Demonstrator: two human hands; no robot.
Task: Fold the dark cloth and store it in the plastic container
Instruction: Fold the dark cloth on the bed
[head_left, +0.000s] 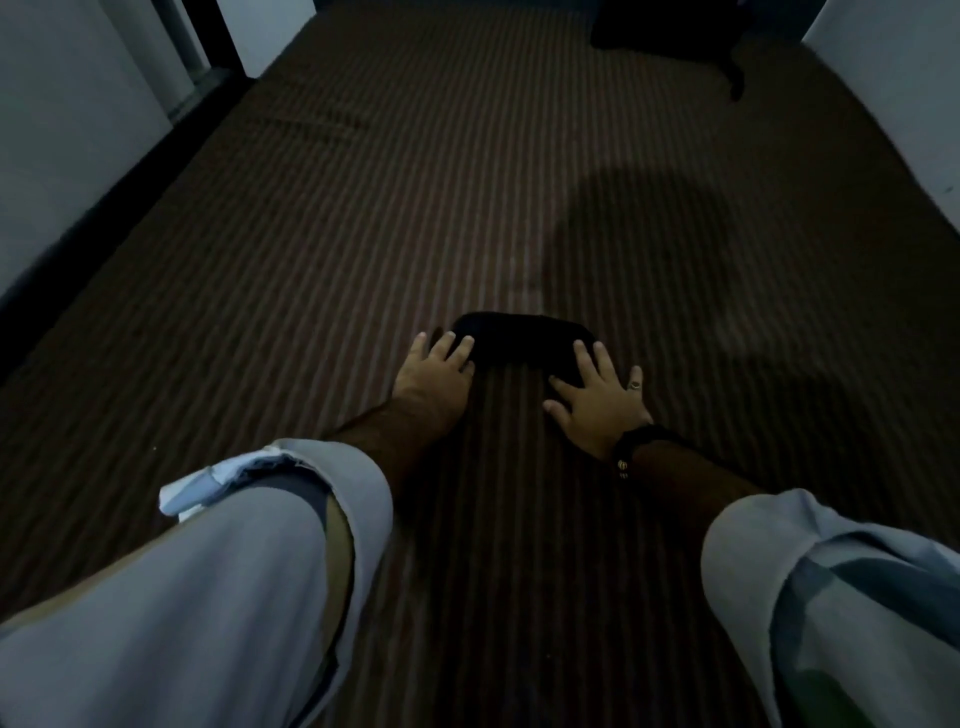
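Observation:
The dark cloth (519, 343) lies as a small, compact folded bundle on the brown striped bed surface (467, 182), a little in front of me. My left hand (436, 374) rests flat with fingers spread, its fingertips on the bundle's left end. My right hand (597, 395), with a ring and a dark wristband, lies flat with fingers apart on the bundle's right end. Neither hand grips the cloth. No plastic container is in view.
A dark pile (670, 26) sits at the far right end of the striped surface. Pale walls or furniture (78, 130) border the left, and a white surface (893, 93) borders the right. Rolled-up light sleeves cover my forearms.

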